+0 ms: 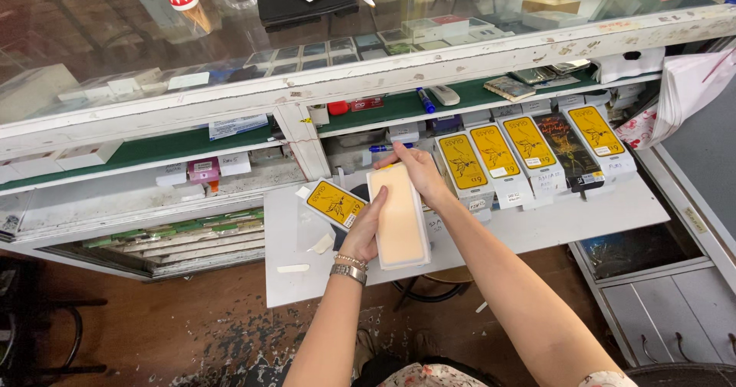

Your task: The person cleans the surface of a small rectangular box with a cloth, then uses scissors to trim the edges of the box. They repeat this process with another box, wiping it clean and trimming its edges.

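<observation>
You stood at a white pull-out table [537, 230] beneath a glass display counter [368, 72], both hands on a flat, pale peach rectangular pack [397, 217] with a white rim. The pack lay tilted near the table's middle, its lower end pointing toward the front edge and its top toward the shelves. Your left hand [365, 230] pressed along the pack's left long side, thumb up against the rim, fingers curled beneath, a metal bracelet at the wrist. Your right hand [420, 171] closed over the pack's top end, fingers wrapped around the upper edge; the grip on both sides was firm on the pack, neither hand spread open. Just left of it, a yellow-and-black boxed pack [335, 203] lay flat, close beside your left thumb. To the right, a row of yellow boxes [529, 145] leaned upright along the table's back, near your right forearm. Bare white surface stretched to the right front corner, while small white scraps [322, 243] sat near the left front.
</observation>
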